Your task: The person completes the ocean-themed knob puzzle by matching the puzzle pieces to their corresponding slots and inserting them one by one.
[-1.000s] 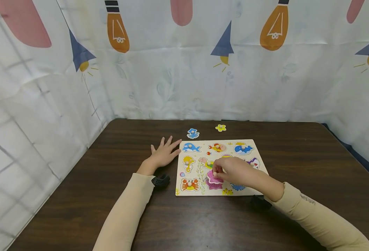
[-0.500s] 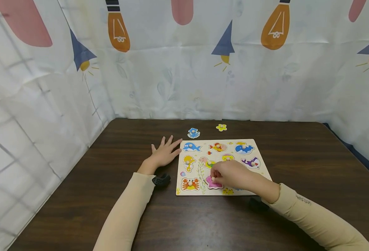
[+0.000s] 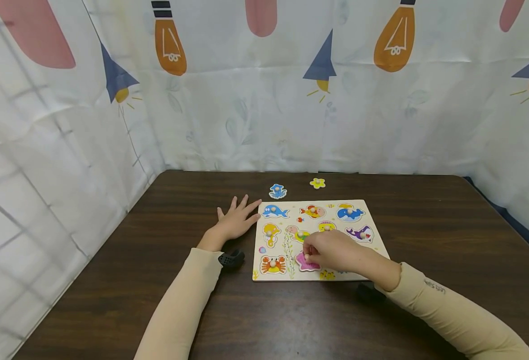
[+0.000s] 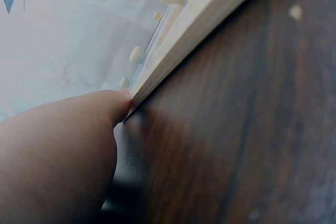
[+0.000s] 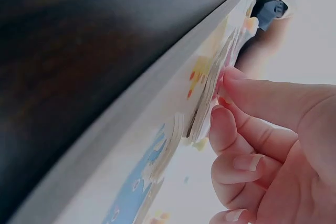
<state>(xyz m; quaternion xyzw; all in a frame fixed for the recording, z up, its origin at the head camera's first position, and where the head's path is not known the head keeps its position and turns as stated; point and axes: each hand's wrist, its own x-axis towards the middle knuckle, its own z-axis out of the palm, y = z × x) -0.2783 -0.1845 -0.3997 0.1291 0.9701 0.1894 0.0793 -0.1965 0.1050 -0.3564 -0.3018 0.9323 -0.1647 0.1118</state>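
Note:
A wooden peg puzzle board (image 3: 291,275) with sea-animal pieces lies on the table. My right hand (image 3: 334,250) pinches the knob of a pink shell piece (image 3: 306,263) at the board's lower middle. In the right wrist view the shell piece (image 5: 212,85) is against the board's face, its edge standing a little proud; whether it is seated I cannot tell. My left hand (image 3: 235,220) lies with fingers spread, its thumb and index fingertips touching the board's left edge. In the left wrist view the thumb (image 4: 79,124) meets that edge.
Behind the board on the table lie a blue octopus-like piece (image 3: 277,191) and a yellow flower-shaped piece (image 3: 317,183). The crab piece (image 3: 273,264) sits at the board's lower left. A printed white curtain (image 3: 264,120) hangs beyond the dark wooden table (image 3: 111,280).
The shell piece has moved slightly down over the pink picture, and its tilt has flattened. My right hand shifted a little left with it. The left hand stays in place.

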